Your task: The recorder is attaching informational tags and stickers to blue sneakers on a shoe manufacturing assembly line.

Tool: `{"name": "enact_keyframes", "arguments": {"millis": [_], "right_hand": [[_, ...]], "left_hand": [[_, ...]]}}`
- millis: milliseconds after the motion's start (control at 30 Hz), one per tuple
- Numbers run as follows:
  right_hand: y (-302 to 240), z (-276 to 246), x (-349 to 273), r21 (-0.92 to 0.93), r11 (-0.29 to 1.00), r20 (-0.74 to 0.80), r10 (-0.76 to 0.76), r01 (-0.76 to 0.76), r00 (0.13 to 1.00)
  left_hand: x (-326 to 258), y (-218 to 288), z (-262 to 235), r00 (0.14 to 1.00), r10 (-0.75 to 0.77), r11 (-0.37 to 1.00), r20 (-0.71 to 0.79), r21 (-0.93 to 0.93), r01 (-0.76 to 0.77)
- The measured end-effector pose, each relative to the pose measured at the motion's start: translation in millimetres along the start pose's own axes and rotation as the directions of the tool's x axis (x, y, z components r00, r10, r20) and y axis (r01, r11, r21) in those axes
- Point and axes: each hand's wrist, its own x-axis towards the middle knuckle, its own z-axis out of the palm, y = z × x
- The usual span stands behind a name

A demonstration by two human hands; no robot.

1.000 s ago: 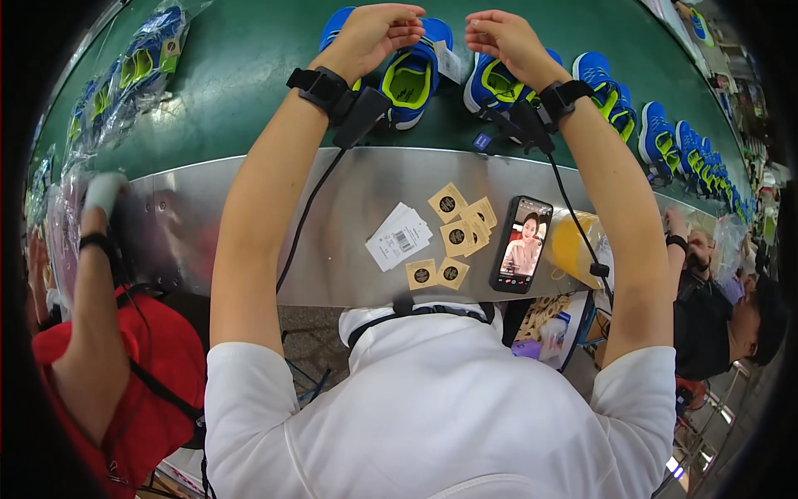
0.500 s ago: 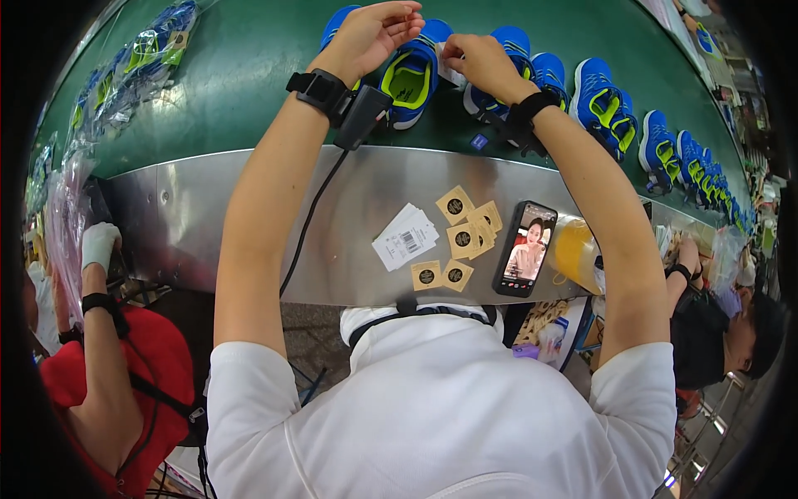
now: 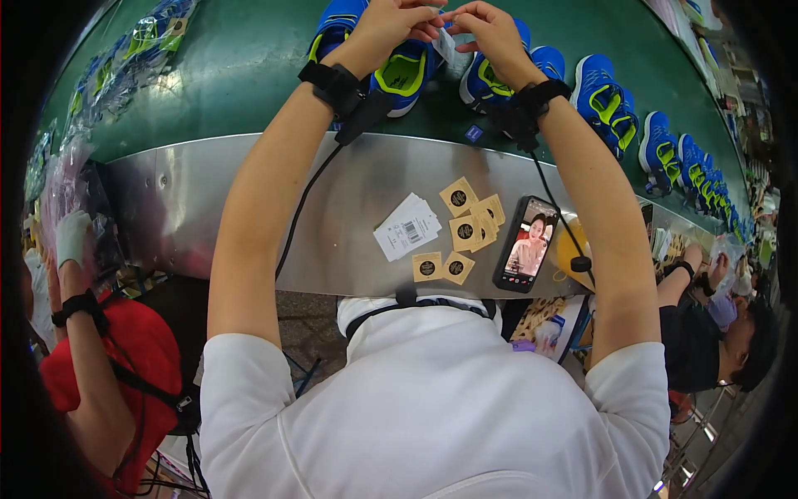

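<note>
White tag point(image 3: 445, 47) is beside a blue shoe point(image 3: 403, 76); left hand point(image 3: 394, 27) and right hand point(image 3: 494, 38) meet there, fingers curled, grip unclear. Tag handling seems the step; next move needs fine pinching.

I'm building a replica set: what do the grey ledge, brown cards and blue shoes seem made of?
Grey ledge: metal, likely steel, smooth and semi-glossy, given its blurred reflections.
Brown cards: probably matt kraft card; they look flat, thin and dull.
Blue shoes: perhaps matt mesh or synthetic, judging by the patterned surface; too small to be sure.
</note>
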Motion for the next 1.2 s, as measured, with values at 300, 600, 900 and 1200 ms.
{"name": "enact_keyframes", "arguments": {"millis": [300,600,900,1200], "right_hand": [[3.7,-2.9,-5.5,0.213,0.968,0.315,0.057,-0.129,0.947],[8.5,10.1,3.2,0.171,0.981,0.247,0.042,-0.087,0.968],[-5.0,39.1,4.6,0.149,0.975,0.121,0.146,-0.163,0.982],[-80.3,19.2,-96.7,-0.014,0.984,-0.106,-0.181,0.180,0.978]], "left_hand": [[-1.4,7.9,-8.2,0.997,0.063,0.975,0.041,0.211,-0.070],[0.4,10.1,-17.5,0.998,0.011,0.953,0.064,0.301,-0.030],[-13.1,4.7,-20.9,0.988,0.085,0.968,-0.133,0.247,-0.050],[-146.7,-4.5,40.4,0.966,0.165,0.358,0.197,0.901,-0.245]]}}
